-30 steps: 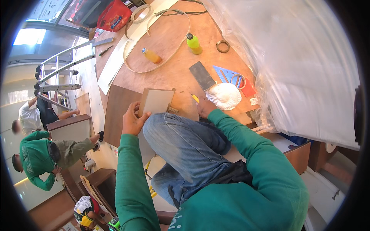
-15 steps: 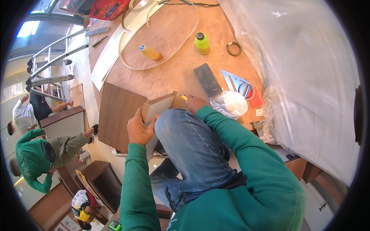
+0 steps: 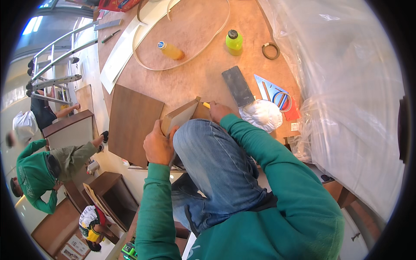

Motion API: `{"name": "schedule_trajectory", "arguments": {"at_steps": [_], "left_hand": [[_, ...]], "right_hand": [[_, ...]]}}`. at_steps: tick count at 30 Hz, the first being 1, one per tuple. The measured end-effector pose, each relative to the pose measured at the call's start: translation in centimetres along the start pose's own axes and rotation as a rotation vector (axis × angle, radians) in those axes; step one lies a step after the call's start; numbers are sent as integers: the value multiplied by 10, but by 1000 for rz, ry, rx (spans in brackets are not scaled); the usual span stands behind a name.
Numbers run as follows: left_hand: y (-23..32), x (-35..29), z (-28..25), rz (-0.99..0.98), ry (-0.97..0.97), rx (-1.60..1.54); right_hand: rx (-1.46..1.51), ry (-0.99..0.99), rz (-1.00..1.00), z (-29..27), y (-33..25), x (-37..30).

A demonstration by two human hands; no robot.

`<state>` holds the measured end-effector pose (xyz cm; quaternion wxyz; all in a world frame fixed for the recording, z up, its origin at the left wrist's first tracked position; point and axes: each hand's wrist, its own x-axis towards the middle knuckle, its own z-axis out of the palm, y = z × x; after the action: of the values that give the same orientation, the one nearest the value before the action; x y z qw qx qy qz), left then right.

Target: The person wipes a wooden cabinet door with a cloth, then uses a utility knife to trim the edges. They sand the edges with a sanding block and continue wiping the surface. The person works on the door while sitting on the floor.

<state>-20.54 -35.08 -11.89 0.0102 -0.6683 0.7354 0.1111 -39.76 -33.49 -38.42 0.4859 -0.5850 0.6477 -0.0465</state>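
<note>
My left hand (image 3: 158,143) is wrapped round the near-left end of a narrow board (image 3: 180,116), which has a pale face and brown edges. The board is tilted up beside my raised knee, and its lower part is hidden by the knee. At its far-right end, my right hand (image 3: 220,111) is closed on a small yellow-handled tool (image 3: 206,105). The tool's tip is too small to make out. A larger brown panel (image 3: 133,123) lies to the left of the narrow board.
Beyond my right hand are a dark block (image 3: 237,86), a white cloth bundle (image 3: 261,115) and a triangular square (image 3: 269,89). Two bottles, yellow-green (image 3: 234,44) and orange (image 3: 172,52), stand farther off. Plastic sheeting (image 3: 338,86) covers the right side. Co-workers and a ladder (image 3: 54,82) are at left.
The view has shifted a little, so the things on the table sit slightly higher. Both hands keep their holds; the narrow board's visible end has turned slightly.
</note>
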Motion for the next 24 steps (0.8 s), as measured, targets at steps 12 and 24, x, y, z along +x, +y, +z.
{"name": "schedule_trajectory", "arguments": {"at_steps": [12, 24], "left_hand": [[3, -6, 0, -58, -38, -83], [3, -7, 2, -40, -21, -58]], "right_hand": [[-30, -88, 26, -14, -12, -2], [-2, -104, 105, -13, 8, -24]]}}
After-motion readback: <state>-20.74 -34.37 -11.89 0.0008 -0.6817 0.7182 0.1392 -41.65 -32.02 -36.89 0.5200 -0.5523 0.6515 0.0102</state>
